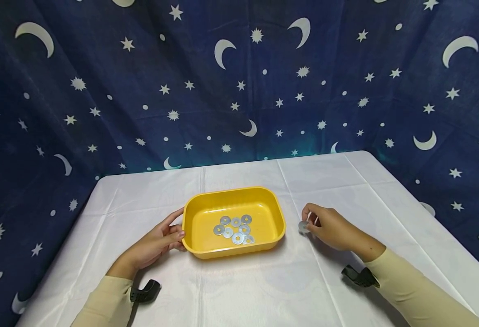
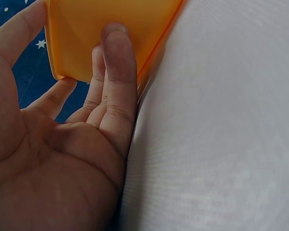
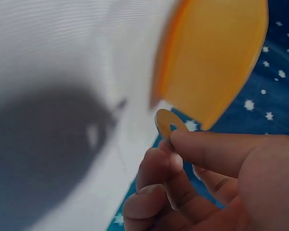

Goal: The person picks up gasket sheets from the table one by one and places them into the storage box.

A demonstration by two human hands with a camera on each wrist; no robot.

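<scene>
A yellow tray (image 1: pixel 206 251) stands on the white cloth, with several flat metal washers (image 1: pixel 238 238) lying together on its floor. At the tray's left end, my left hand (image 1: pixel 153 245) holds it, with thumb and fingers against the rim and outer wall. The left wrist view shows those bent fingers (image 2: pixel 119 57) against the yellow plastic. To the right of the tray, my right hand (image 1: pixel 331 227) pinches one washer (image 3: pixel 167 121) between thumb and fingertips, tilted on edge, its centre hole showing. In the head view this washer overlaps the cloth.
A white cloth (image 1: pixel 239 290) covers the table. Behind and on both sides hangs a dark blue curtain (image 1: pixel 198 54) with white moons and stars. Each wrist wears a black band, the left one (image 1: pixel 145 291) near the cloth.
</scene>
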